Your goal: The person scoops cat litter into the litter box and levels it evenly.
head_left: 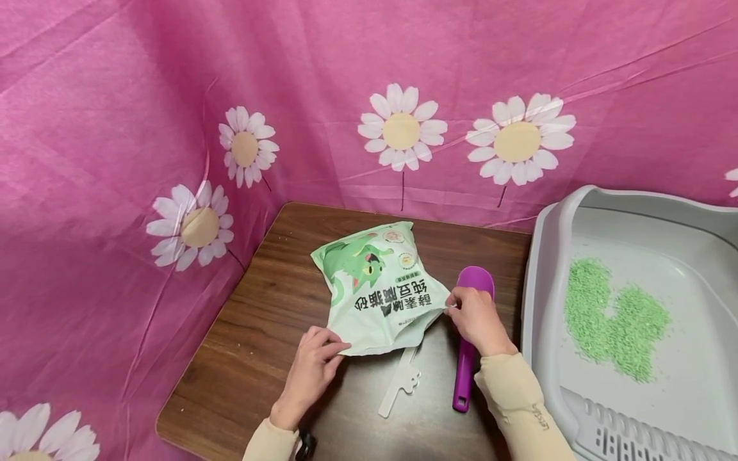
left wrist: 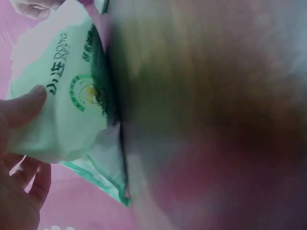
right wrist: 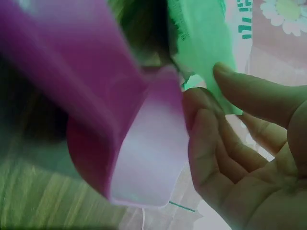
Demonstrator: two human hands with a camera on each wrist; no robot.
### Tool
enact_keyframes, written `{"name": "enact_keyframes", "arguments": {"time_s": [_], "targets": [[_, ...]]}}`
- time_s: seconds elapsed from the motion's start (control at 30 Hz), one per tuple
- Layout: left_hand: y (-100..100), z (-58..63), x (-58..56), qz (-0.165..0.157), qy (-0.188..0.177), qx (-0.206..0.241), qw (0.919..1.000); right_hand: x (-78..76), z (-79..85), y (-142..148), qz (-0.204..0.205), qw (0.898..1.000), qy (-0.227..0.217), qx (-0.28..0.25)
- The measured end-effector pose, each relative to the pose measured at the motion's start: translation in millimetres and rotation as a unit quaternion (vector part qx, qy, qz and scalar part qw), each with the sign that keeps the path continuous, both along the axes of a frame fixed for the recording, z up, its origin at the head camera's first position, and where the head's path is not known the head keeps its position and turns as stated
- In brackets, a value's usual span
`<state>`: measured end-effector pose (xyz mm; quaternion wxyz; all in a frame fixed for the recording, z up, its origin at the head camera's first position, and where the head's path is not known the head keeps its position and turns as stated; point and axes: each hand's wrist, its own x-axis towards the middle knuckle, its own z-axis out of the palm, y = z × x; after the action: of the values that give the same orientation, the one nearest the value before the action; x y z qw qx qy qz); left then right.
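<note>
A pale green-and-white bag of tofu cat litter [head_left: 369,326], printed with a green cat, lies on the wooden table. Its open-looking edge faces the person. My left hand [head_left: 311,374] pinches the near left corner; the left wrist view shows the thumb on top and fingers beneath the bag [left wrist: 62,115]. With thumb and fingertips, my right hand [head_left: 478,320] grips the right corner, also seen in the right wrist view. Partly behind that hand lies a purple scoop [head_left: 464,378]. A white flat tool with a scalloped edge [head_left: 400,382] sits partly under the bag.
A grey litter box [head_left: 703,320] with high curved walls stands to the right, green litter pellets [head_left: 640,333] spread on its floor. Pink cloth [head_left: 323,77] with daisies hangs behind and left of the table [head_left: 230,378]. A few crumbs dot the tabletop.
</note>
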<state>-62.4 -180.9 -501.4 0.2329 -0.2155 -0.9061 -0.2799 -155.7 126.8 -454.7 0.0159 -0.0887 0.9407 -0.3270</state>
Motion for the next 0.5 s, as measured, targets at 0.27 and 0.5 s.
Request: {"name": "enact_keyframes", "arguments": {"time_s": [0.27,0.5], "targets": [[-5.8,-8.6,0.6,0.037,-0.028,0.122,0.9914,-5.7,5.9,8.0,-0.003,1.0,-0.01,0.004],[-9.7,-2.9,-1.7,0.143,-0.147,0.182,0.9616,-11.6,7.6,10.3,0.019,1.0,-0.016,0.01]]}}
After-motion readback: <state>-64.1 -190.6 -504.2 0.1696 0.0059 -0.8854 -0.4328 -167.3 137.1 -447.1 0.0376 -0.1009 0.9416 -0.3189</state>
